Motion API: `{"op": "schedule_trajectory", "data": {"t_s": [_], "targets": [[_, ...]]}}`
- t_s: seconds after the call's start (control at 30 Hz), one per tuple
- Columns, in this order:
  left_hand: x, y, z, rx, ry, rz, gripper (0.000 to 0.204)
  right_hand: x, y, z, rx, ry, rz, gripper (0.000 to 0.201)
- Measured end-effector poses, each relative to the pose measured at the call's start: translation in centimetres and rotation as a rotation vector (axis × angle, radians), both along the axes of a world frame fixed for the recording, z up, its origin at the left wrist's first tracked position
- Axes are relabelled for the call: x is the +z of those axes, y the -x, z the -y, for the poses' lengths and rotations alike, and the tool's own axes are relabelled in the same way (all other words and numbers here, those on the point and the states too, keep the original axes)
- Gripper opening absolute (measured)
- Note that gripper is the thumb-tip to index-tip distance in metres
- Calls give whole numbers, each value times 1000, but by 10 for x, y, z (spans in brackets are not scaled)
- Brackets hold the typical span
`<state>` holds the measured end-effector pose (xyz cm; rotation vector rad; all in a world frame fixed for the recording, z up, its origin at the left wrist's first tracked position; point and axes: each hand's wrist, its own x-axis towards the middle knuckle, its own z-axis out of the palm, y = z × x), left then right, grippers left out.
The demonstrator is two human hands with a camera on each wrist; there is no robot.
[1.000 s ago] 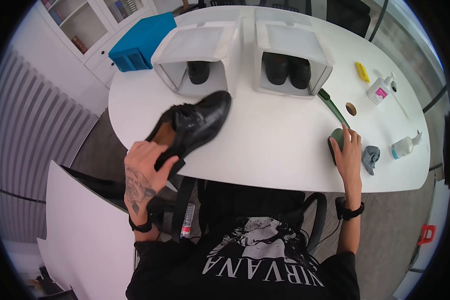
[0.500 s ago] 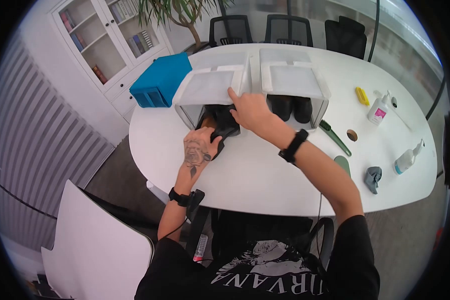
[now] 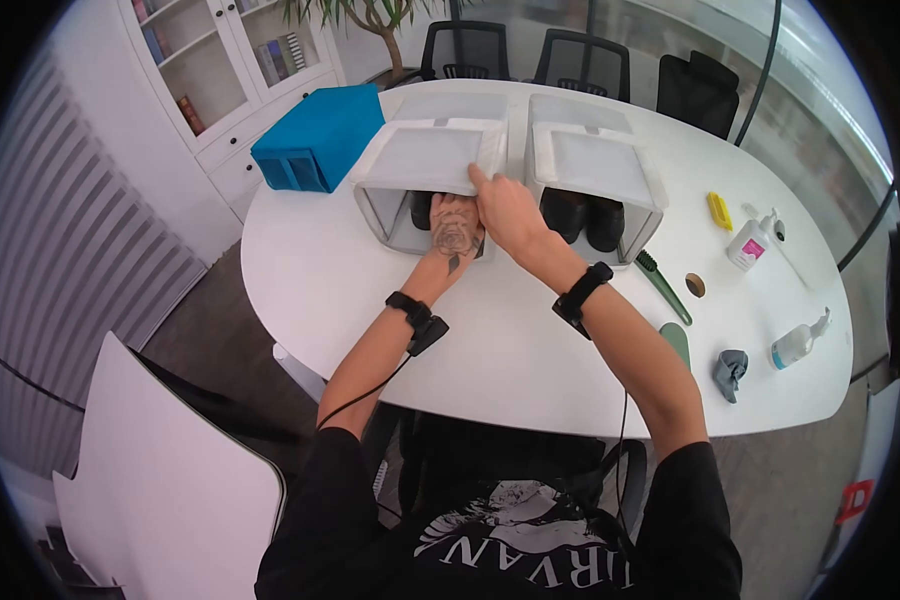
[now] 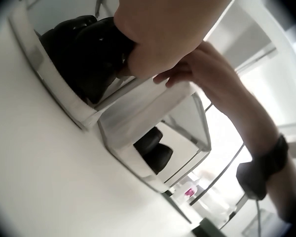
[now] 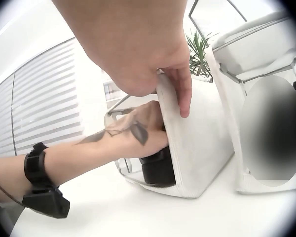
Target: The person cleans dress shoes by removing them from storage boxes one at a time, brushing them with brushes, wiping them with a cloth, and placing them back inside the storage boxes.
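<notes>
My left hand [image 3: 456, 222] reaches into the open front of the left white shoe box [image 3: 425, 155] and holds a black leather shoe [image 5: 158, 170] by its heel end; its fingers are partly hidden. A second black shoe [image 3: 421, 211] stands beside it inside, and the pair shows side by side in the left wrist view. My right hand [image 3: 513, 215] pinches the box's upper right front edge, fingers [image 5: 185, 101] on the outer side wall.
A second white shoe box [image 3: 595, 160] with a pair of black shoes [image 3: 582, 218] stands right of the first; a blue box [image 3: 320, 135] is on the left. Rightward lie a green brush [image 3: 664, 287], a green-backed brush [image 3: 675, 345], a grey cloth [image 3: 730, 375] and pump bottles [image 3: 748, 245].
The left hand has carried the shoe from the near table edge into the left box. My right hand has left the green-backed brush and moved to the box's edge.
</notes>
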<state>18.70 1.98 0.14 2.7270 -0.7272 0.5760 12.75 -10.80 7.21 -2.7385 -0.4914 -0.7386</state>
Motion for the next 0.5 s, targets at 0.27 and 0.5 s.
{"op": "schedule_trajectory", "data": {"t_s": [0.27,0.5], "targets": [[-55,-70,-4,-113,-405,283,44,-2,-3,3,24,-31,32,48],[3,-26,-73,-368,320,-113,53,-5,7,-2,-13,-21,104,59]]}}
